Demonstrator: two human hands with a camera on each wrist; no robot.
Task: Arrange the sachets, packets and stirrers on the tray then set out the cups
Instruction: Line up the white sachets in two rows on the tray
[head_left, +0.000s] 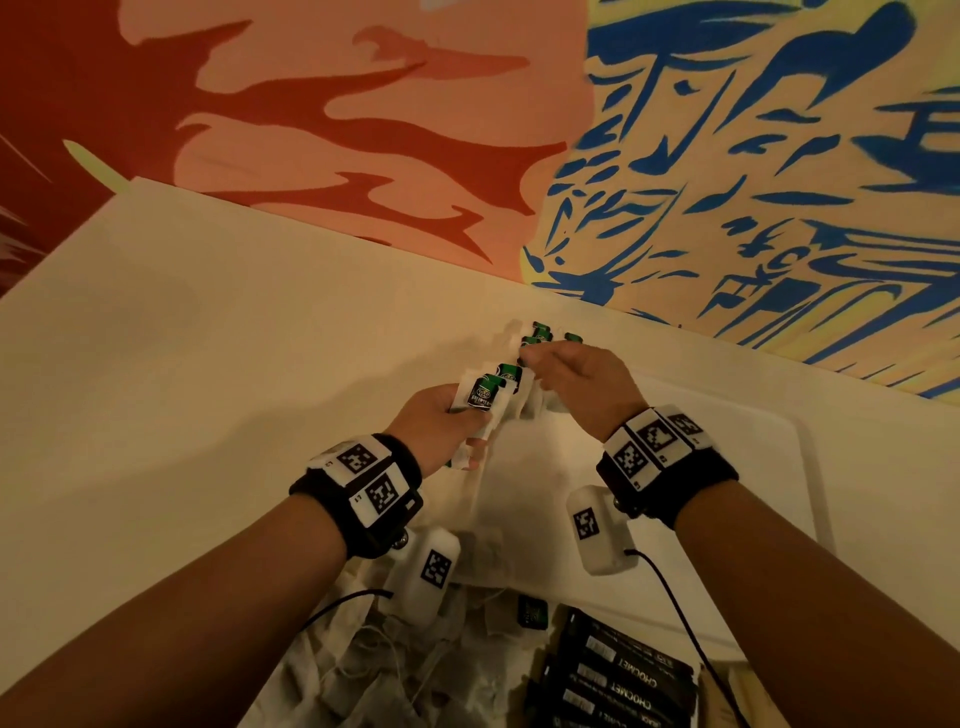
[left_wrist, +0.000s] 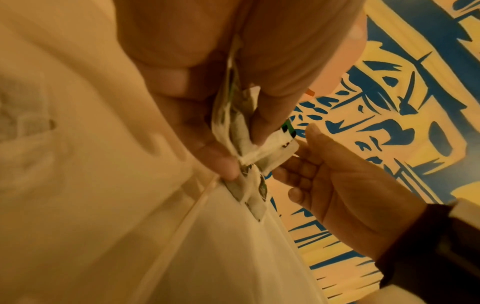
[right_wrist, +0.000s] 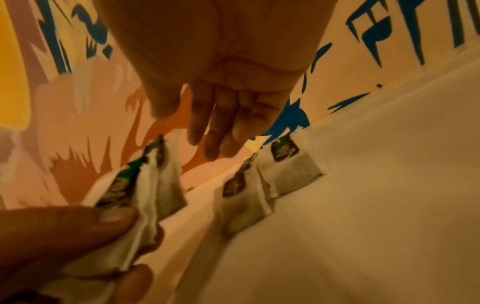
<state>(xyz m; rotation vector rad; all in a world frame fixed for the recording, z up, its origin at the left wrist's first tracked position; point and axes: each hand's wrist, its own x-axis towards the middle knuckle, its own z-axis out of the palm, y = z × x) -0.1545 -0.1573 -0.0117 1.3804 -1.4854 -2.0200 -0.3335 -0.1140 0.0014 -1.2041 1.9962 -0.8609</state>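
My left hand (head_left: 454, 415) grips a fanned bundle of white tea bags (head_left: 483, 392) with green tags, above the tray's left edge. In the left wrist view its fingers (left_wrist: 262, 123) pinch the bundle (left_wrist: 233, 131). My right hand (head_left: 530, 358) hovers just beyond the bundle with nothing in it. The right wrist view shows its fingers (right_wrist: 207, 133) straight, above two tea bags (right_wrist: 291, 170) leaning at the far edge of the white tray (head_left: 753, 441). Lower left in that view is the held bundle (right_wrist: 145, 195).
A loose heap of tea bags with strings (head_left: 415, 665) lies near me, beside a stack of dark packets (head_left: 623, 675). The tray sits on a white table (head_left: 182, 338) against a painted wall (head_left: 727, 182). Cables trail from both wrist units.
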